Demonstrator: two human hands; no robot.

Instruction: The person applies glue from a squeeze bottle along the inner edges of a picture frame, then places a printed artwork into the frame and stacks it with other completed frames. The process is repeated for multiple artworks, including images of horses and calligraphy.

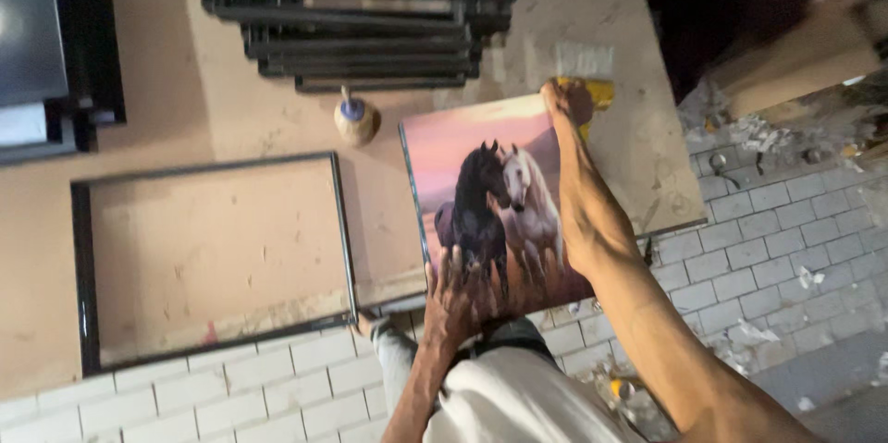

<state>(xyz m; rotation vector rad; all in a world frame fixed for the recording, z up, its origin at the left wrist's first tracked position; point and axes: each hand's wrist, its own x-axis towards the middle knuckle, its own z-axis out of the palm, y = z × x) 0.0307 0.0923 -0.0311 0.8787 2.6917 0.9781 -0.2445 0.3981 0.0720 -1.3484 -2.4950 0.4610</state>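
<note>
The person holds a rectangular printed picture of a black horse and a white horse against a pink sky (481, 193) over the right part of the tan, dusty desk (231, 119), its near edge jutting past the desk's near rim. The left hand (460, 290) has its grip spread along the picture's near edge, fingers splayed up over the print. The right hand (571, 101) reaches across to the far right corner, its grip closed over that corner, and the forearm lies along the picture's right side. Just beyond that hand a yellow-handled brush with pale bristles (588, 73) lies on the desk. To the left of the picture an empty black rectangular frame (342, 230) lies flat on the desk, well apart from both hands. Between frame and picture, a little farther off, stands a small round brownish bottle with a blue cap (355, 119). At the far side a stack of black frames (361, 27) lies piled up. Grey brick paving (768, 230) shows on the near side and the right.
</note>
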